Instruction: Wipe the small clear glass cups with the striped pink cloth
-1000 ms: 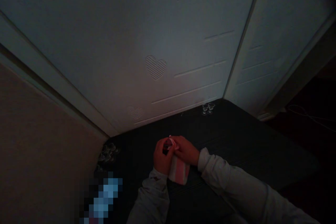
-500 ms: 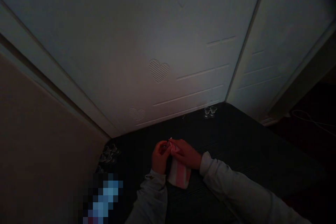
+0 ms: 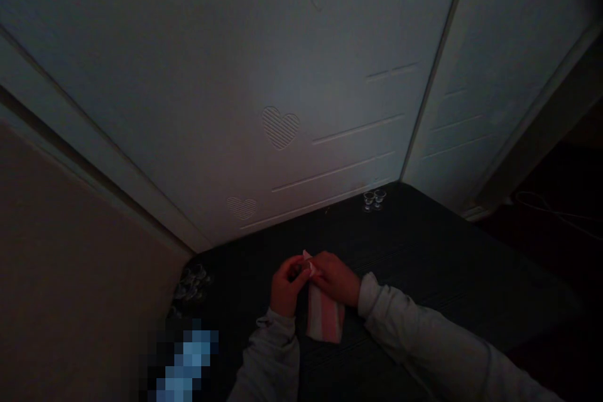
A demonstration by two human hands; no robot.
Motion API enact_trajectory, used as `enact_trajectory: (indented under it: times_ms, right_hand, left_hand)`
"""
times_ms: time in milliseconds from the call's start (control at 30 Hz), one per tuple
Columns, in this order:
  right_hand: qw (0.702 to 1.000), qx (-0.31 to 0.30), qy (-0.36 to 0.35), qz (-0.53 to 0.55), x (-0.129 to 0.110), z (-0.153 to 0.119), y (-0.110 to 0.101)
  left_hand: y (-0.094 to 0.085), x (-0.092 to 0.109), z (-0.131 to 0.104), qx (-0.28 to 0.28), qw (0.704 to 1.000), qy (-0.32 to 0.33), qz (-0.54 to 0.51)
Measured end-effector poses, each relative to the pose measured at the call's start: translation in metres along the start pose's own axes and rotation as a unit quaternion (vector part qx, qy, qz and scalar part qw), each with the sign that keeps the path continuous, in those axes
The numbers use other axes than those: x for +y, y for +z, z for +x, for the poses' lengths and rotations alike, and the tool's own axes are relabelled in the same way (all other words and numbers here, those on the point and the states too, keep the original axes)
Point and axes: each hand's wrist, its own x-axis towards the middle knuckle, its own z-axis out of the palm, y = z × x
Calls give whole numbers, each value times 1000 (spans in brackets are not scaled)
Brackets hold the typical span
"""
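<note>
My right hand [image 3: 336, 277] is closed on a pink-and-white striped cloth [image 3: 330, 317], whose lower end hangs down towards me over the dark table. Touching it from the left, my left hand [image 3: 284, 289] has its fingers curled, thumb and fingertips meeting at the bunched upper end of the cloth. Something small sits inside that curl; dim light and the fingers hide what it is. Two small stemmed glasses [image 3: 374, 200] stand at the back edge of the table, beyond my hands.
More small clear glasses [image 3: 192, 281] are grouped at the table's left end. A blurred-out bright patch [image 3: 191, 358] lies at the lower left. Behind the dark table [image 3: 424, 251] rises a white panel [image 3: 211, 107] with heart reliefs. A pale cord [image 3: 541, 201] shows at the right.
A pale tip of the cloth now sticks up above my fingers, and its hanging end has shifted slightly right. Both hands stay together; the view has turned a little.
</note>
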Motion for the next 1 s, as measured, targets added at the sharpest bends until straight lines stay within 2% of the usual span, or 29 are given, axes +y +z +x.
enact_trajectory:
  times_ms: [200,367,500,633,767,1000]
  right_hand:
    - [999,6,20,-36,-4,0,-6]
    - [998,34,10,-50,0,2,-6]
    - [998,51,17,-43,6,4,-7]
    - [997,75,32,8,14,5,-8]
    - [990,98,49,93,22,5,-8]
    - [952,172,109,229,18,2,-5]
  left_hand:
    - [2,1,2,1,1000,-24,-18]
    - [3,4,4,12,994,-55,-89]
    - [2,-1,7,35,988,-60,-136]
    - [1,-5,9,76,975,-70,-194]
    - [-2,-2,7,110,937,-97,-316]
    - [-6,3,4,79,900,-148,-402]
